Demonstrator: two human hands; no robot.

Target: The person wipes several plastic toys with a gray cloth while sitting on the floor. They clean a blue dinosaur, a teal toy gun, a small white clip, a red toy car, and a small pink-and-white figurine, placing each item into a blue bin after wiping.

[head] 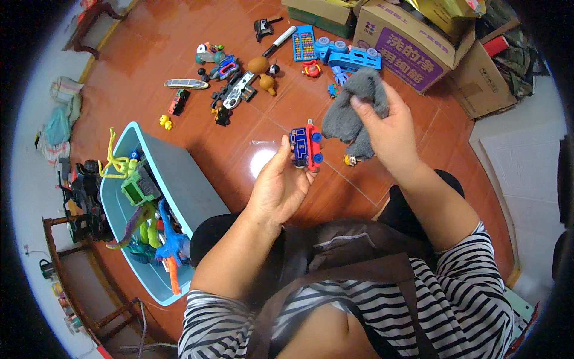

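Between the thumb and fingers of my left hand point(280, 184) is a blue and red toy train engine point(306, 146), its blue wheels turned to the right. My right hand point(394, 128) grips a grey fluffy cloth point(354, 107), which hangs down beside the toy without touching it. A small yellow and white toy point(350, 159) peeks out on the floor beneath the cloth's lower end. To the left of my left arm stands a light blue plastic tub point(179, 161) of toys, among them a blue toy dinosaur point(175, 244) and a green toy piece point(138, 186).
Toys lie across the tiled floor point(242, 166): a red and black toy vehicle point(179, 102), a yellow duck point(166, 122), brown gourds point(258, 66), a blue toy truck point(350, 54) and a bead abacus point(304, 43). Cardboard boxes point(403, 49) stand far right. A wooden frame point(67, 256) is at left.
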